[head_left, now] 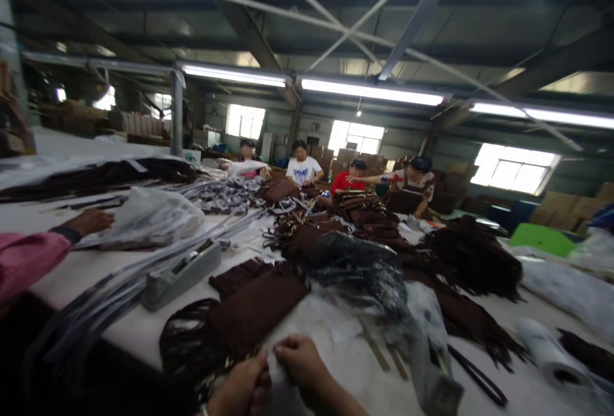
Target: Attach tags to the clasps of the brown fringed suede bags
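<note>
At the bottom middle of the view my left hand (242, 385) and my right hand (300, 360) meet with fingertips pinched together on the edge of a clear plastic bag (330, 333) lying on the white table (96, 269). A dark brown fabric piece (254, 313) with a coiled brown strap (185, 342) lies just left of the bag, touching my left hand's area. What lies inside the bag is unclear.
A grey tape dispenser (180, 275) sits left of centre. Heaps of brown fringed items (470, 262) and a dark mesh bundle (359, 269) cover the middle. A pink-sleeved co-worker's hand (91, 221) rests at left. Several people sit at the far end. A white roll (551, 355) lies at right.
</note>
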### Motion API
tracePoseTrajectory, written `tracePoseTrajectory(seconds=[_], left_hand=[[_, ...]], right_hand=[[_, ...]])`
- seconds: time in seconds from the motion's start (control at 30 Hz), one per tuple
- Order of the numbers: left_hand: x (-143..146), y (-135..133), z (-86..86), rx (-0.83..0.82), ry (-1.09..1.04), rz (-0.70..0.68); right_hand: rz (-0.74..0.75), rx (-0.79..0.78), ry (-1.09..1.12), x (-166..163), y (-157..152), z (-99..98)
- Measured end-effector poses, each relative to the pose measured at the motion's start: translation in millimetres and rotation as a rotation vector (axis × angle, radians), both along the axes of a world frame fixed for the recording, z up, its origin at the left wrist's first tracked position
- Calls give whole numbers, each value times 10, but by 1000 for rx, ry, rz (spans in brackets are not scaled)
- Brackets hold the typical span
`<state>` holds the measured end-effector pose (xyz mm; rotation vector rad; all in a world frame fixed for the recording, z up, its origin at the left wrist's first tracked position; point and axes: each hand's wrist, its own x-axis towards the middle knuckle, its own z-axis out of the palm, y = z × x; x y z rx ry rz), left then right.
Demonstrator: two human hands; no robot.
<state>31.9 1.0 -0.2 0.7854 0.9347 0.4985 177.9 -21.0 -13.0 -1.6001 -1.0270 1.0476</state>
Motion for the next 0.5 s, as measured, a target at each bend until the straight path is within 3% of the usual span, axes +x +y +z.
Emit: tracePoseTrajectory(seconds=[0.1,0.37,0.5], left_hand=[[-18,-120,60,-102,7,153],[-132,-26,126,-187,-11,-37],[-191,40,118,-146,-1,-117]], right_hand=[[14,-2,67,63,-193,122],[29,-62,82,128,-414,123],[75,-112,64,126,-493,112]])
